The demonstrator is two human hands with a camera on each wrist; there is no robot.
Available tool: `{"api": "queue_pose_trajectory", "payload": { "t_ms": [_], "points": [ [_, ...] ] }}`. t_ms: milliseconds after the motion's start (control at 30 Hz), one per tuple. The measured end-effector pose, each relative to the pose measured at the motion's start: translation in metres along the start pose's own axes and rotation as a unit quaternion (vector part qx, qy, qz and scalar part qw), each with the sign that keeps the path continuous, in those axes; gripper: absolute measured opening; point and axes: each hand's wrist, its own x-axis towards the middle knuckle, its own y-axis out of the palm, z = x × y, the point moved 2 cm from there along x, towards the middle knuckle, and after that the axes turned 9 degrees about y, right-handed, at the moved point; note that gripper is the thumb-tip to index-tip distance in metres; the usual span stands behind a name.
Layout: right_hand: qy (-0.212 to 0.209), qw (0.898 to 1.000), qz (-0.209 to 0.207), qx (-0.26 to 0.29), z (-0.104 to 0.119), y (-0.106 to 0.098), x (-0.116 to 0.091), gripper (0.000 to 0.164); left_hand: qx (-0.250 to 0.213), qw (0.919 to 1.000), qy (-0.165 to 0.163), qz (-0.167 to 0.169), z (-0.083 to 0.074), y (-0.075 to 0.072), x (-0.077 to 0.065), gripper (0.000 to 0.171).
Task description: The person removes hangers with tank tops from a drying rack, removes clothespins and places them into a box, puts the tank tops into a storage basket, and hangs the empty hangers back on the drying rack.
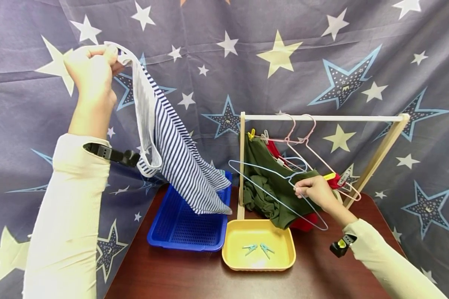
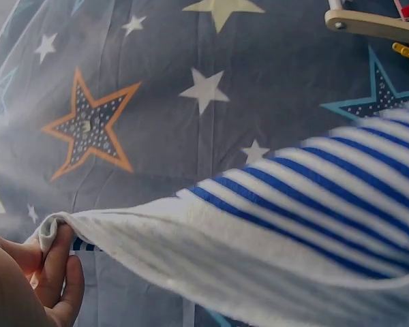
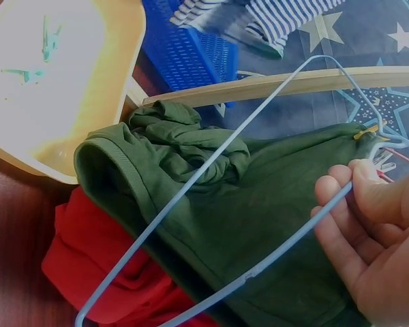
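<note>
Shirt and hanger held apart

Shirt aloft, lower end at right edge of basket; contact unclear. Step, probably: readying both for joining. Next move likely calls for bringing hanger to shirt's opening. Left hand: pinching white band. Right hand: fingers curled, pinching hanger, in front of rack.

I can read no text, brand or number from here. On the cloth behind the far edge of the tabletop, I make out only small crown-like marks inside some printed stars.
</note>
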Motion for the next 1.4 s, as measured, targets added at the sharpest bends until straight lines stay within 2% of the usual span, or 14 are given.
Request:
{"api": "queue_pose_trajectory", "payload": {
  "t_ms": [200, 433, 600, 800, 967, 1100, 1400],
  "points": [
    [-0.009, 1.000, -0.006, -0.004, -0.002, -0.002, -0.001, 0.015, 0.019, 0.9998, 0.000, -0.003, 0.003, 0.000, 0.003, 0.025],
    [-0.003, 1.000, -0.005, 0.000, -0.003, -0.001, 0.002, 0.015, 0.099, 0.9948, 0.001, 0.023, 0.025, 0.004, -0.004, 0.028],
    [-0.002, 1.000, -0.006, 0.001, -0.005, -0.001, 0.001, 0.016, 0.130, 0.9908, -0.004, 0.037, 0.041, 0.005, -0.009, 0.030],
    [-0.008, 1.000, -0.007, -0.001, -0.006, -0.001, 0.000, 0.015, 0.146, 0.9876, 0.002, 0.056, 0.053, 0.013, -0.022, 0.031],
    [-0.007, 1.000, -0.011, -0.008, -0.008, 0.000, 0.001, 0.015, 0.127, 0.9892, 0.003, 0.073, 0.058, 0.022, -0.032, 0.029],
    [-0.003, 1.000, -0.016, -0.008, -0.008, 0.001, 0.001, 0.014, 0.133, 0.9875, 0.005, 0.084, 0.062, 0.026, -0.038, 0.027],
    [-0.012, 0.999, -0.038, -0.035, -0.002, 0.003, -0.002, 0.012, 0.196, 0.9764, 0.002, 0.091, 0.091, 0.019, -0.038, 0.028]
  ]
}}
